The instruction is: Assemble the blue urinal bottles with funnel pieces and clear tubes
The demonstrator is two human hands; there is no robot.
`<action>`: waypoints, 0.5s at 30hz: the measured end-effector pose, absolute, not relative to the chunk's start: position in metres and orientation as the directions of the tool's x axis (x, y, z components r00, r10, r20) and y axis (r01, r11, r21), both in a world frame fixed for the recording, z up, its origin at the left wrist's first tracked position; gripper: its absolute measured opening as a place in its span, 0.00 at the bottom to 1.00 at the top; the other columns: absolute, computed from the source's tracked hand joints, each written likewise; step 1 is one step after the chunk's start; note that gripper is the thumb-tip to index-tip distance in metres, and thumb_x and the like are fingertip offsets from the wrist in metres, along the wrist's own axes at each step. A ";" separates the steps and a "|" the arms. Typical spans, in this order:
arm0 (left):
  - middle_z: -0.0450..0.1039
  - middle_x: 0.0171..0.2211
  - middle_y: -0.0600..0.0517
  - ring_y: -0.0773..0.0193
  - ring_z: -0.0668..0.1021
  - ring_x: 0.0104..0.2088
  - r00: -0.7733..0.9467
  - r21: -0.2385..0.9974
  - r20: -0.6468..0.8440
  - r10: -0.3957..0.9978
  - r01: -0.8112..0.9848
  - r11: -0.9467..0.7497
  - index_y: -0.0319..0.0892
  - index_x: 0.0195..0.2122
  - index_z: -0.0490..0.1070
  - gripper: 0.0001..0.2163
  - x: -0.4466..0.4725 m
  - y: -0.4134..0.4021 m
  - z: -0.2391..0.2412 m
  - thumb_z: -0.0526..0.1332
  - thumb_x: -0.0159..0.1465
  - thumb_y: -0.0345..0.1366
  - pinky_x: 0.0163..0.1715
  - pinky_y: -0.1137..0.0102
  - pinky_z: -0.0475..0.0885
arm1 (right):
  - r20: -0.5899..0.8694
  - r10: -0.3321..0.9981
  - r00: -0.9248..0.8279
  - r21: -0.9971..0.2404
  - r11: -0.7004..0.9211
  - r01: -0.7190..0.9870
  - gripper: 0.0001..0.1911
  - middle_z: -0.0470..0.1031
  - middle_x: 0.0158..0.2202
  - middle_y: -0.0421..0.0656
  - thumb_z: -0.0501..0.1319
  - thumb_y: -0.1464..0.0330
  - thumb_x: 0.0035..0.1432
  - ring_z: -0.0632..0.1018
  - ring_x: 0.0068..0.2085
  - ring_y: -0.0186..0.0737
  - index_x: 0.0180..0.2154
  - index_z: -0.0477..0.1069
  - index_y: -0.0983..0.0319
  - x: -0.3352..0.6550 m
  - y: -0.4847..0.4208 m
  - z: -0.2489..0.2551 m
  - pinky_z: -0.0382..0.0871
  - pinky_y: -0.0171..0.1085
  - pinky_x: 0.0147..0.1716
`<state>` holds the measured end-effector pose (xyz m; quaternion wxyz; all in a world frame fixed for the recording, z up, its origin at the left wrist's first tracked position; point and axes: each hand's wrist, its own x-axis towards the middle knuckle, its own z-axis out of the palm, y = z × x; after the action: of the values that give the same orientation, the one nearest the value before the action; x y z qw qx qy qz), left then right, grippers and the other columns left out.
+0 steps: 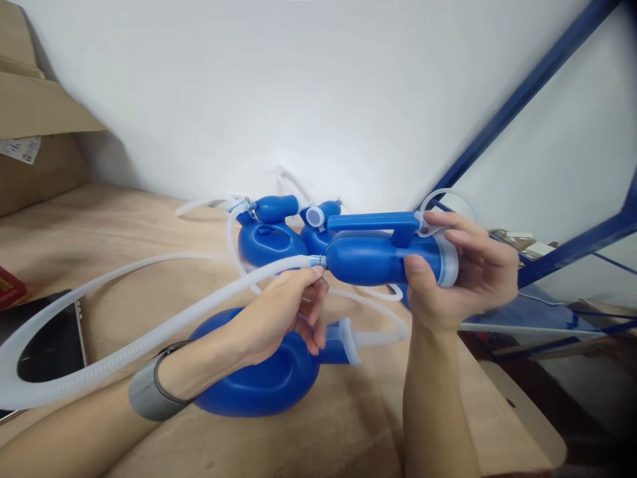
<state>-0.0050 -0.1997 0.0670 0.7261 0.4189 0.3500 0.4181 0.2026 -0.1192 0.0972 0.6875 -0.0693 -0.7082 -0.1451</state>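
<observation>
The left hand (283, 312) is up off the table and closed, thumb and fingertips pinching the end of a ribbed translucent white hose (209, 302). That's right where the hose meets the narrow neck of a blue plastic bottle with a flat top handle (373, 260). The right hand (462, 272) is wrapped around the bottle's other end. Its thumb is underneath and its fingers curl over the translucent white cap (448, 262). The bottle is held level in the air between the two hands, above the table, with its handle facing up.

The hose runs back from the pinch, down to the left. It sweeps round in a wide loop over a dark flat tablet (44, 342) lying on the light wooden table (348, 411). There's a grey wristband (146, 392) on the left wrist.

Directly below the left hand, a second blue plastic bottle (259, 382) lies on its side on the table, spout pointing right. At the back, against the white wall (298, 86), two more blue bottles (271, 239) sit close together with thin clear tubing trailing around them. A brown cardboard box (34, 139) stands at the far left, and a blue metal frame (527, 93) slants up on the right.
</observation>
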 end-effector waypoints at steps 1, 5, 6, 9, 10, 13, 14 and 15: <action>0.63 0.18 0.57 0.63 0.75 0.17 0.413 0.927 -0.162 0.896 -0.249 0.282 0.44 0.30 0.65 0.19 -0.007 -0.201 0.069 0.48 0.75 0.46 0.16 0.73 0.70 | 0.993 -0.119 -0.029 0.122 0.944 0.306 0.22 0.85 0.44 0.40 0.76 0.68 0.52 0.86 0.42 0.52 0.49 0.80 0.52 0.204 -0.118 0.097 0.84 0.49 0.32; 0.73 0.24 0.52 0.60 0.78 0.24 0.289 0.953 0.125 0.949 0.231 -0.196 0.43 0.34 0.71 0.20 -0.026 -0.209 0.080 0.50 0.75 0.51 0.25 0.66 0.75 | 0.996 -0.066 0.060 0.043 0.947 0.317 0.20 0.85 0.45 0.40 0.74 0.70 0.54 0.86 0.43 0.48 0.49 0.81 0.54 0.208 -0.112 0.096 0.83 0.47 0.39; 0.76 0.27 0.50 0.58 0.80 0.28 0.218 0.842 0.305 0.927 0.393 -0.369 0.43 0.36 0.73 0.19 -0.033 -0.211 0.083 0.51 0.75 0.49 0.30 0.64 0.77 | 0.996 -0.004 0.084 -0.023 0.950 0.312 0.20 0.85 0.46 0.40 0.73 0.71 0.55 0.85 0.43 0.46 0.50 0.81 0.54 0.208 -0.112 0.094 0.83 0.47 0.41; 0.80 0.45 0.45 0.49 0.81 0.47 0.161 0.315 0.730 0.664 0.783 -0.537 0.44 0.49 0.76 0.13 -0.050 -0.207 0.086 0.57 0.74 0.45 0.48 0.56 0.76 | 0.971 0.198 0.133 -0.230 0.927 0.296 0.16 0.84 0.48 0.40 0.71 0.71 0.59 0.84 0.41 0.43 0.49 0.80 0.53 0.204 -0.116 0.091 0.82 0.50 0.48; 0.79 0.49 0.43 0.47 0.79 0.51 0.210 0.179 0.776 0.595 0.831 -0.527 0.43 0.54 0.75 0.14 -0.055 -0.203 0.085 0.58 0.74 0.44 0.51 0.54 0.75 | 0.959 0.247 0.137 -0.277 0.914 0.296 0.14 0.84 0.48 0.41 0.70 0.70 0.61 0.84 0.42 0.43 0.49 0.79 0.53 0.202 -0.119 0.090 0.82 0.50 0.49; 0.78 0.48 0.42 0.50 0.80 0.46 0.423 -0.054 0.729 0.539 0.820 -0.571 0.40 0.58 0.73 0.16 -0.064 -0.187 0.078 0.54 0.77 0.41 0.45 0.57 0.75 | 0.907 0.403 0.122 -0.421 0.857 0.296 0.12 0.83 0.49 0.42 0.69 0.68 0.63 0.84 0.43 0.44 0.48 0.78 0.55 0.190 -0.129 0.089 0.82 0.51 0.50; 0.77 0.45 0.43 0.52 0.80 0.42 0.480 -0.097 0.689 0.543 0.803 -0.587 0.39 0.57 0.74 0.17 -0.067 -0.183 0.075 0.51 0.78 0.41 0.41 0.59 0.75 | 0.884 0.453 0.115 -0.466 0.833 0.297 0.11 0.83 0.48 0.42 0.70 0.67 0.63 0.84 0.43 0.44 0.48 0.78 0.55 0.185 -0.132 0.089 0.82 0.50 0.49; 0.77 0.44 0.43 0.54 0.80 0.39 0.526 -0.136 0.648 0.550 0.791 -0.596 0.39 0.57 0.74 0.17 -0.069 -0.179 0.073 0.49 0.78 0.40 0.38 0.61 0.74 | 0.861 0.496 0.111 -0.505 0.808 0.303 0.11 0.83 0.48 0.42 0.70 0.66 0.63 0.84 0.43 0.44 0.47 0.78 0.56 0.181 -0.135 0.088 0.82 0.49 0.49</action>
<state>-0.0691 -0.1794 0.0725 -0.2125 0.8472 0.3959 0.2833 0.1809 -0.1351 0.0879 0.6816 -0.3013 -0.6631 0.0708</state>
